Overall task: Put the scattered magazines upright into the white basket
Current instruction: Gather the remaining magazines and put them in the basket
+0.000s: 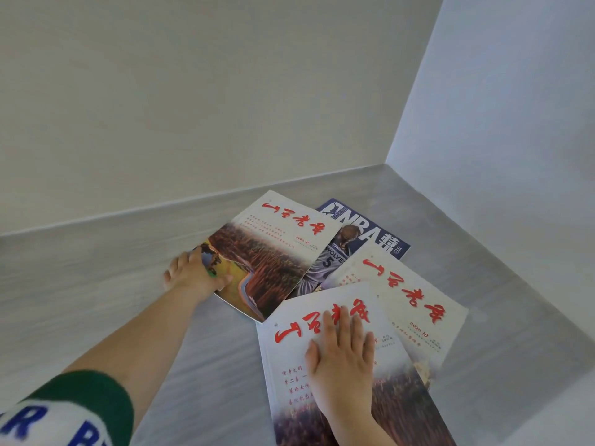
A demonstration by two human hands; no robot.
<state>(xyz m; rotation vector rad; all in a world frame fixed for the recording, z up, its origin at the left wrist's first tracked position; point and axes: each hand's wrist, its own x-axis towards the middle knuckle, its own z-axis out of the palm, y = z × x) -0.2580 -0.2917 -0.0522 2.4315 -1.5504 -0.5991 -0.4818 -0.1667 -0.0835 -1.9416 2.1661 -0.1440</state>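
Left hand grip: the left hand [196,278] pinches the near-left corner of the field magazine [273,252], thumb on the cover and fingers curled at its edge.
Right hand grip: the right hand [341,358] holds nothing; it lies flat with straight fingers on the cover of the near magazine [289,365].
Count of magazines: four, all lying flat on the grey surface [96,284], overlapping one another.
Landmark: the basketball magazine [370,230], one only, dark blue, lies farthest back, near the corner where two white walls [161,91] meet.
Field magazine: lies left of the basketball magazine and covers its left side.
October magazine [409,300]: lies to the near right of the basketball magazine and overlaps its near edge.
Near magazine: lies nearer than the basketball magazine, apart from it, over the near-left part of the October magazine.
Red titles: three magazines carry the same red brush-style Chinese title.
Writing on the basketball magazine: "NBA" in large white letters, "24" at the right, and a jersey reading "WOLVE" with the number 5.
Dates: "2025 9" on the field magazine, "2025 10" on the October magazine.
Small print: red Chinese lines on the near magazine, too small to read.
Sleeve [80,407]: one, on the left arm, green and white with blurred blue letters.
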